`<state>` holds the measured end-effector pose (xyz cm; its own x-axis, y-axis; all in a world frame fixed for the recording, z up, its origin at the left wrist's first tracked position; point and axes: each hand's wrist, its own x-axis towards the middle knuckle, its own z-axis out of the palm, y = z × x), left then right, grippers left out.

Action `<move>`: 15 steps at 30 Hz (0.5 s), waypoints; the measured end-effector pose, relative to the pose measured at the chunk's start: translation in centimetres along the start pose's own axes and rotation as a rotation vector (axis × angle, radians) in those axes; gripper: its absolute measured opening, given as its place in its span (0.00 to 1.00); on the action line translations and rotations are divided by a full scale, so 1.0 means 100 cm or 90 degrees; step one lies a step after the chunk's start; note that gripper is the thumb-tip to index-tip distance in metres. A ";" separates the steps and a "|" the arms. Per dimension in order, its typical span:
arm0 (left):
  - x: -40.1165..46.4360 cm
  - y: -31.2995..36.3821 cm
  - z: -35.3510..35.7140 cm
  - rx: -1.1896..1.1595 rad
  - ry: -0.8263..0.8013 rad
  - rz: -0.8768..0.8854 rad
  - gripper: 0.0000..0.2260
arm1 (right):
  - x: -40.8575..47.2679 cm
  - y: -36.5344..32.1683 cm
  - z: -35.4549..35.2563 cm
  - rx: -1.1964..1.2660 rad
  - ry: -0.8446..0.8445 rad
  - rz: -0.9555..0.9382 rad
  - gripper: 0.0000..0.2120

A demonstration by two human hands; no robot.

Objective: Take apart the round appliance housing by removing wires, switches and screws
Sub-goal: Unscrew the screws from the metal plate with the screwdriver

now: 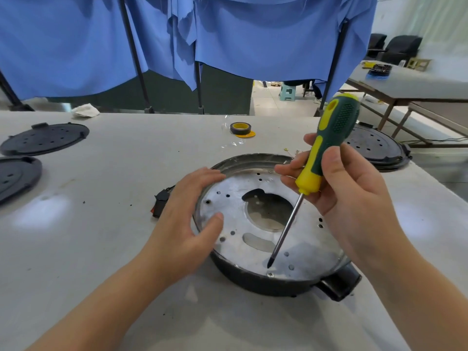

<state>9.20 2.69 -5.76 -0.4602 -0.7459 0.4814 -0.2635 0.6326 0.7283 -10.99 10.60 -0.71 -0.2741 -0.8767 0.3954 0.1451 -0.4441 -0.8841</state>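
Our right hand (pixel 349 183) grips the green and yellow screwdriver (pixel 326 150), its tip just above a screw (pixel 270 274) at the near rim. Our left hand (pixel 187 214) curls loosely on the left edge of the round housing (pixel 253 198), mid-table. The housing looks hard, stiff and maybe slippery, so we hold its rim.

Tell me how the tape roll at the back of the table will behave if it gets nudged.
The tape roll lies flat on the table, so a nudge would probably slide it, not roll it. It looks small and hollow, so likely light. Its loose yellow tail might drag or stick.
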 end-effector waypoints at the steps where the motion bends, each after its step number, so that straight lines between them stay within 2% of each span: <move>1: -0.002 0.005 0.001 0.029 -0.011 0.054 0.18 | -0.001 -0.001 0.000 -0.012 -0.004 -0.006 0.16; 3: -0.006 0.015 0.004 0.076 -0.051 0.136 0.13 | -0.002 -0.002 0.001 -0.023 -0.014 -0.016 0.16; 6: -0.010 0.022 0.009 0.147 -0.103 0.197 0.09 | -0.004 -0.004 0.004 -0.040 -0.028 -0.025 0.16; 15: -0.007 0.024 0.007 0.171 -0.116 0.177 0.12 | -0.009 -0.010 0.013 -0.083 -0.046 -0.048 0.12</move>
<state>8.29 4.93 -4.72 -0.6806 -0.5052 0.5306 -0.3088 0.8546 0.4176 -9.63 11.57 0.19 -0.2098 -0.8551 0.4741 0.0013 -0.4852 -0.8744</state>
